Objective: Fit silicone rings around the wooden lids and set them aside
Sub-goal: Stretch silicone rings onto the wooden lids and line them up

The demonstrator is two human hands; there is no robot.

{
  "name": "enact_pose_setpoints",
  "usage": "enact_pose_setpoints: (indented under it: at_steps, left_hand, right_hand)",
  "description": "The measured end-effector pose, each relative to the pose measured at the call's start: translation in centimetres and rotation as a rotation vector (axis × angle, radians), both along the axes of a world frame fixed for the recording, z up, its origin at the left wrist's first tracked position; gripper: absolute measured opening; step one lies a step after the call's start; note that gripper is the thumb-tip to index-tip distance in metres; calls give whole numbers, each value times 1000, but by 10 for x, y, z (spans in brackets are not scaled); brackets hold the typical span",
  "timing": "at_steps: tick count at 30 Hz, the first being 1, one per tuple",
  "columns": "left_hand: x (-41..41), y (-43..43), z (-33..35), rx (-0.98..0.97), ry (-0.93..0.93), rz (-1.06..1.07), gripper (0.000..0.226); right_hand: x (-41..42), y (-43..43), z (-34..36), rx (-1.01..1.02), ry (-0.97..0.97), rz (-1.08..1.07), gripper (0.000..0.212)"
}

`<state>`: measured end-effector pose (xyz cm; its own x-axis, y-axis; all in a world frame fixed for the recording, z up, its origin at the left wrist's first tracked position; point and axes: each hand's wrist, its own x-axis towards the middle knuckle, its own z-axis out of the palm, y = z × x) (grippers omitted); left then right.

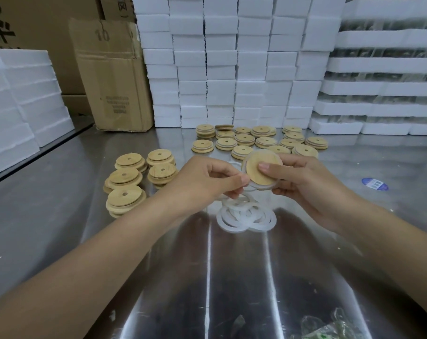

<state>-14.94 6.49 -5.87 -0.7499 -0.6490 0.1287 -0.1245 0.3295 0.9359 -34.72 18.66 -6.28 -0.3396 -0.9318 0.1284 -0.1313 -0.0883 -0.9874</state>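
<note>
- Right hand [303, 184] grasps wooden lid [259, 176], thumb on face.
- Left hand [207, 179] pinches silicone ring [265, 187] at lid's edge.
- Risk: uneven stretch may pop ring off.

The left forearm [97, 253] and right forearm [379, 236] are showing bare down to the left hand [202, 182] and right hand [303, 182]; the fingernails [264, 166] are looking short and plain.

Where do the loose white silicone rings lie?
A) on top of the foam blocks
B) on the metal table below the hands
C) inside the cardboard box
B: the loose silicone rings lie in a heap on the metal table, just below the left hand and the right hand, which holds a wooden lid.
</note>
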Motion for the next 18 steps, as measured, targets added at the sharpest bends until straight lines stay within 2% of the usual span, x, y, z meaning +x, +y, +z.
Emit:
enact_pose_setpoints:
  at_steps: [6, 11, 15, 18]
  left_hand:
    - [-1, 3, 3, -19, 47, 88, 13]
    - [1, 2, 5, 46, 67, 75, 9]
    - [1, 2, 4, 89, 53, 73, 13]
    - [1, 1, 4, 139, 73, 59, 17]
  right_hand:
    - [0, -1, -4, 16, -108, 42, 57]
    - [0, 0, -1, 37, -80, 86, 53]
    - [-1, 1, -3, 37, -87, 123, 42]
    - [-2, 1, -4, 44, -107, 141, 43]
